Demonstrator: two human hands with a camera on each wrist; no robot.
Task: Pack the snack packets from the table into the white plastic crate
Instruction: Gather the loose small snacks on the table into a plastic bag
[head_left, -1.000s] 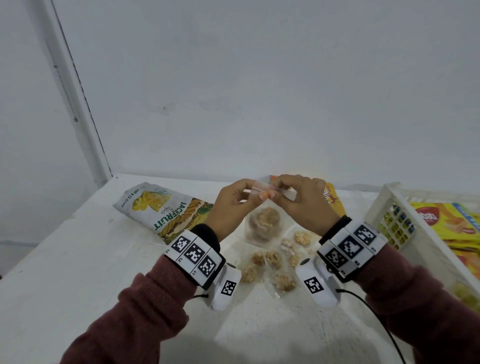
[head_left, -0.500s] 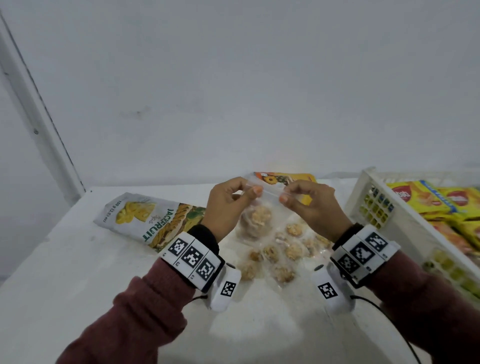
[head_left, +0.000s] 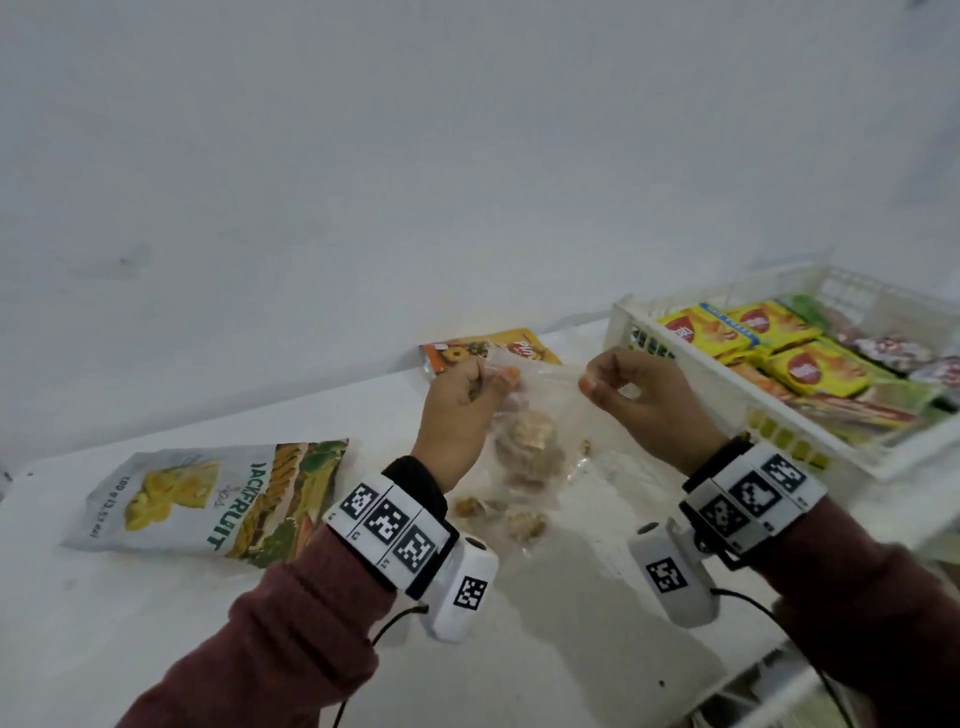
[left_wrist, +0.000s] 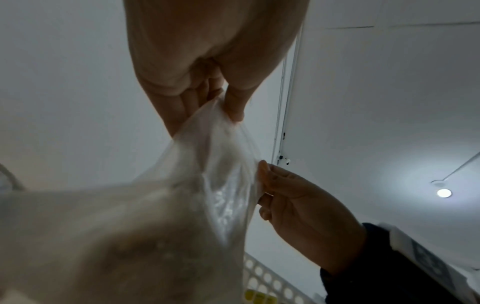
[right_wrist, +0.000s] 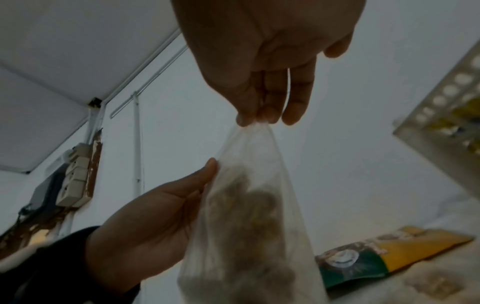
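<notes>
I hold a clear plastic bag of brown cookies (head_left: 530, 441) upright above the white table (head_left: 130, 623). My left hand (head_left: 493, 374) pinches its top left corner and my right hand (head_left: 589, 382) pinches its top right corner. In the left wrist view the left hand (left_wrist: 228, 111) grips the bag (left_wrist: 182, 205) and the right hand (left_wrist: 262, 185) holds its other edge. In the right wrist view the right hand (right_wrist: 257, 120) pinches the bag's (right_wrist: 246, 216) top. The white plastic crate (head_left: 769, 423) stands at the right, holding several yellow and red snack packets (head_left: 810, 366).
A white jackfruit packet (head_left: 208, 504) lies flat at the left. An orange packet (head_left: 498, 348) lies by the wall behind my hands. More cookie pieces in clear wrap (head_left: 524, 525) lie on the table under the bag. A wall runs close behind the table.
My hands have moved apart along the bag's top edge, stretching it wide and lifting it. The view has swung right, so more of the crate shows.
</notes>
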